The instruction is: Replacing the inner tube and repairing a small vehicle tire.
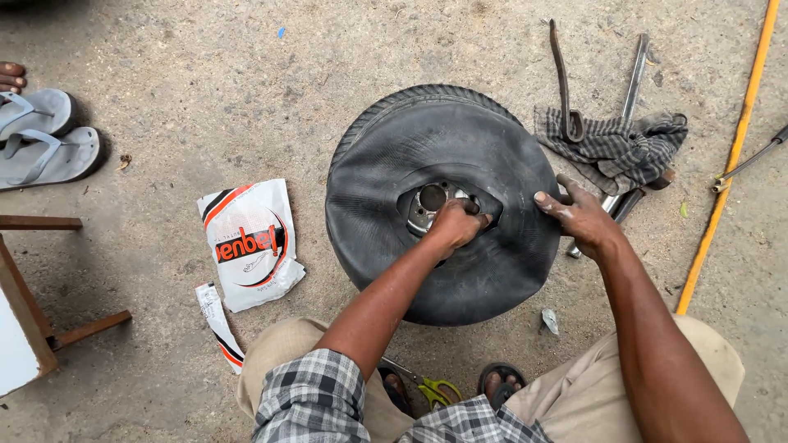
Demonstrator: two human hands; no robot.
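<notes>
A small black tyre lies flat on the concrete ground, with a black inner tube spread over it and a metal wheel hub showing in the centre hole. My left hand is closed at the inner edge of the tube beside the hub, gripping the rubber there. My right hand presses flat with spread fingers on the tube's right side, near the tyre's outer edge.
A white, orange and black plastic bag and its torn strip lie left of the tyre. Metal tyre levers and a checked rag lie to the right, a yellow pole beyond. Green-handled scissors sit between my feet. Grey sandals and a wooden stool at left.
</notes>
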